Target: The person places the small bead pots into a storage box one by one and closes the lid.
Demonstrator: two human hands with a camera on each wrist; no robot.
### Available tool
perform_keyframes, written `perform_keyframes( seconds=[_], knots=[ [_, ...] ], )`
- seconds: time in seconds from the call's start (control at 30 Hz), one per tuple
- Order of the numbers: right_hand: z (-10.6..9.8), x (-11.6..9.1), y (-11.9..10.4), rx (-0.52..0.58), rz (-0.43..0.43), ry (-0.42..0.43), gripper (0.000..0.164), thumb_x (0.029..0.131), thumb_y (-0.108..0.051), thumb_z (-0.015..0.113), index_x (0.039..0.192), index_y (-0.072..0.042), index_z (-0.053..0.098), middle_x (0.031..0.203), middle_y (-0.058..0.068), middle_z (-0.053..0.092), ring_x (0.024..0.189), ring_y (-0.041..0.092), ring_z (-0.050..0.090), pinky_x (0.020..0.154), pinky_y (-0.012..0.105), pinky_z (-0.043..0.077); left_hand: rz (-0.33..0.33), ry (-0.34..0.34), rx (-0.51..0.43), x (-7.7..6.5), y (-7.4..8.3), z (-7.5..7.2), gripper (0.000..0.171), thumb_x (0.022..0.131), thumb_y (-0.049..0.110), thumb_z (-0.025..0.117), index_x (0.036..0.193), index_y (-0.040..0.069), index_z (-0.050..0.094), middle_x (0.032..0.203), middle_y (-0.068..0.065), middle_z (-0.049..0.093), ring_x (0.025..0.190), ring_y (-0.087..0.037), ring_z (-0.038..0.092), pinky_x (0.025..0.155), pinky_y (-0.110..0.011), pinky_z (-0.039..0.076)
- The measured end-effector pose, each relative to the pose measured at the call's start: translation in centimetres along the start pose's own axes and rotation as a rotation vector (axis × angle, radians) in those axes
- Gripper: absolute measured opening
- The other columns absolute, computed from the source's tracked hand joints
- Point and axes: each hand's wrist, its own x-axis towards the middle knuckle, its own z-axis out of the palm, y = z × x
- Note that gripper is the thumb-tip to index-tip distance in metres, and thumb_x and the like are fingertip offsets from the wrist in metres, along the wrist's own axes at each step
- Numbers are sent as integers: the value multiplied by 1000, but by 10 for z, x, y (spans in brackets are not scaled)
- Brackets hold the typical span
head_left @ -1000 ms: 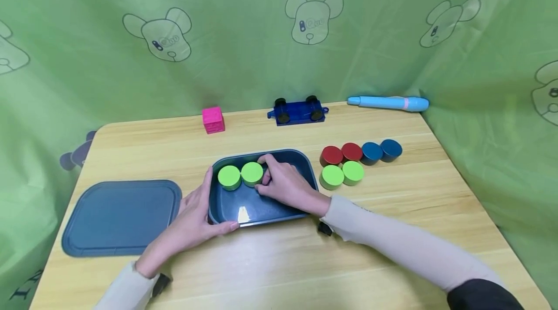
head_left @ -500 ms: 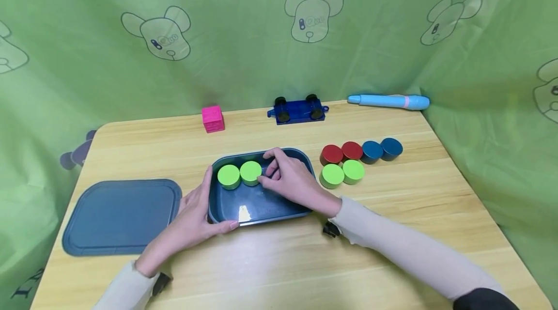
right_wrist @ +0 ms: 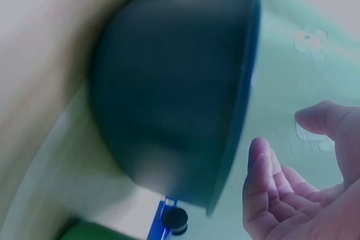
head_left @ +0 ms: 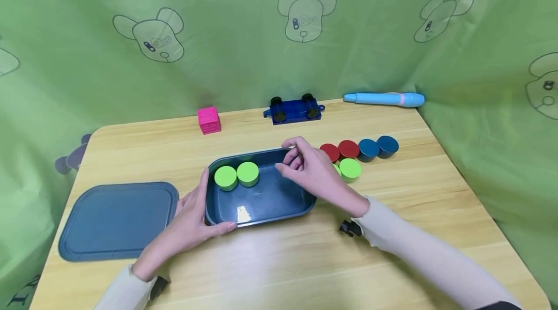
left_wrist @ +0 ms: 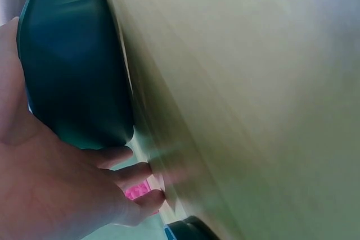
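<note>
With 12 at the far edge of the table (head_left: 261,271), the tray (head_left: 261,206) is steadied at its 8 o'clock corner by the left hand (head_left: 187,218), thumb and fingers spread along it. Nothing is held by the right hand (head_left: 316,169) over the tray's 3 o'clock end, thumb and forefinger apart. Progress is judged early: two green discs (head_left: 247,174) are placed at 10 o'clock inside; outside, toward 2 o'clock, two red discs (head_left: 348,149), two blue discs (head_left: 368,149) and two more green ones (head_left: 350,170) are left.
</note>
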Motion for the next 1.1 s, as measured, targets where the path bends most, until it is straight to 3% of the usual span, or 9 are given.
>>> perform_keyframes(
  seconds=[0.2,0.47,0.77,1.1],
  knots=[
    [-19,-11,12,-4,31,46,49,98,-23,86,138,-7,63,115,9,71,88,19,66,76,31,57,0,-2,3,0,-1,0,143,84,61,90,176,14,-9,177,-25,21,160,-48,25,119,-77,13],
    [-46,-31,39,-61,41,160,43,99,-20,84,135,-5,66,114,12,66,92,29,64,70,24,51,-11,-6,10,-1,-1,1,141,84,62,89,176,12,-6,176,-26,23,159,-49,27,120,-78,13],
    [-69,-53,64,-118,66,245,45,100,-22,83,136,-2,66,122,16,62,90,27,61,68,20,48,-17,-3,13,-1,-1,1,141,85,62,89,176,11,-5,176,-26,23,160,-48,26,120,-76,13],
    [-73,-72,94,-154,189,232,55,102,-28,81,142,3,61,130,21,58,83,25,60,63,26,48,-14,-6,-2,-1,1,1,140,85,60,89,175,11,-5,176,-26,22,160,-49,25,119,-78,12]
  ],
)
